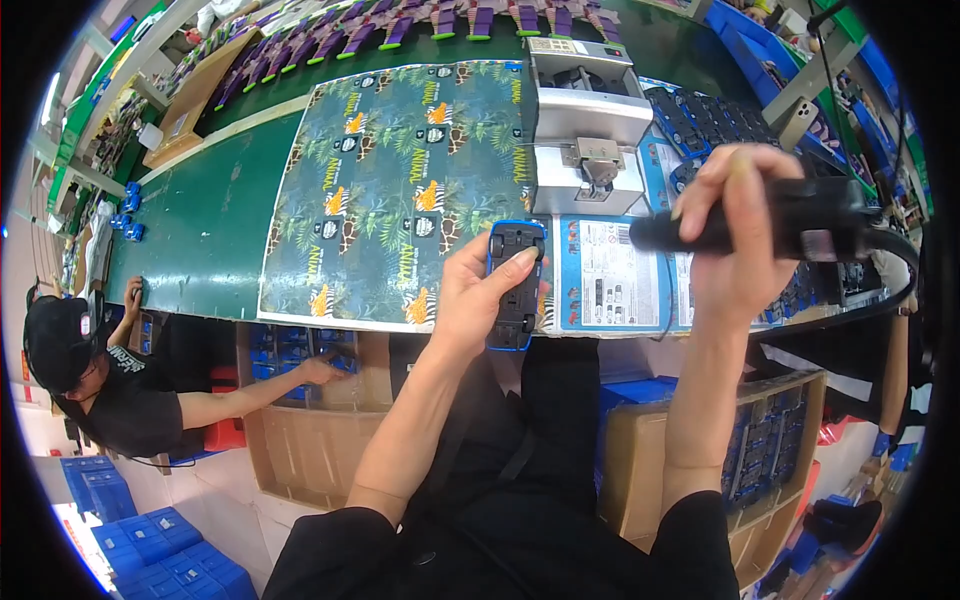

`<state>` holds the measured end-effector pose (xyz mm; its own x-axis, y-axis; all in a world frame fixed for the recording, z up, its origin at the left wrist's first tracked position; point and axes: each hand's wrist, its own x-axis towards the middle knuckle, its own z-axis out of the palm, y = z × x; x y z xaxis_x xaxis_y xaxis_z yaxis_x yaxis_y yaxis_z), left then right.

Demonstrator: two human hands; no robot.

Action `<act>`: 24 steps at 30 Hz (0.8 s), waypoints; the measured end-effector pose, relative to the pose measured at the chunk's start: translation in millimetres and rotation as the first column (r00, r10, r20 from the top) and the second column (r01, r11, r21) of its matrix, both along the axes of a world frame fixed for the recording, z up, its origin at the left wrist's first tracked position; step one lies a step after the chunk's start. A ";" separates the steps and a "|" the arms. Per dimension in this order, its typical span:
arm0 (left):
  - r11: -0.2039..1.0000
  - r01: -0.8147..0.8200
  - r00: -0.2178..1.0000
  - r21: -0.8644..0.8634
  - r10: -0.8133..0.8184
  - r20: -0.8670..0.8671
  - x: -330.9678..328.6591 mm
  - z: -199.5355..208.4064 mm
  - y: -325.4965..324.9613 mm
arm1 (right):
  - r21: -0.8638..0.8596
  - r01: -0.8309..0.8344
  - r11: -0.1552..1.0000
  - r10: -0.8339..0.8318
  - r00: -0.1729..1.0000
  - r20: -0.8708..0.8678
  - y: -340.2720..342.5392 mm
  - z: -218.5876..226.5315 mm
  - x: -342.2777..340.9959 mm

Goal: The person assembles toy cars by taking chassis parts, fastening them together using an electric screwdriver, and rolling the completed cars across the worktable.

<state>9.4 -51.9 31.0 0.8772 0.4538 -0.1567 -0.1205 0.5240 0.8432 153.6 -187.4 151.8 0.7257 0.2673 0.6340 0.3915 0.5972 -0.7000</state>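
My left hand (470,292) grips a toy car (515,305) turned underside up, its black base and wheels showing inside a blue rim. The thumb presses on the base, and the car hangs over the table's near edge. Raised to the right, my right hand (745,225) is wrapped around a black electric screwdriver (825,215) with a cable at its back end. The tool lies nearly level, its front pointing left; motion blurs it. Between and beyond the hands stands a silver metal screw feeder (590,180).
Printed animal-pattern sheets (390,190) cover the green table (200,250). More dark toy cars (700,120) lie back right. Cardboard boxes (315,455) with blue-and-black parts stand below the edge. A co-worker (130,390) at left reaches into one. Purple-and-green pieces (390,35) line the far side.
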 end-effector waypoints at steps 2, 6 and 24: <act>0.982 -0.089 0.996 0.164 0.087 0.017 7.7 -14.3 2.9 | 0.102 -0.067 0.992 0.064 0.997 0.040 15.6 7.0 11.7; 0.984 -0.066 0.994 0.166 0.079 -0.074 11.8 -13.9 5.7 | 0.007 0.013 1.000 -0.014 0.970 0.243 41.0 -7.5 33.7; 0.985 -0.118 0.993 0.125 0.115 0.031 14.3 -18.8 10.3 | 0.144 -0.339 0.930 0.347 0.937 -0.039 37.0 -3.1 -16.2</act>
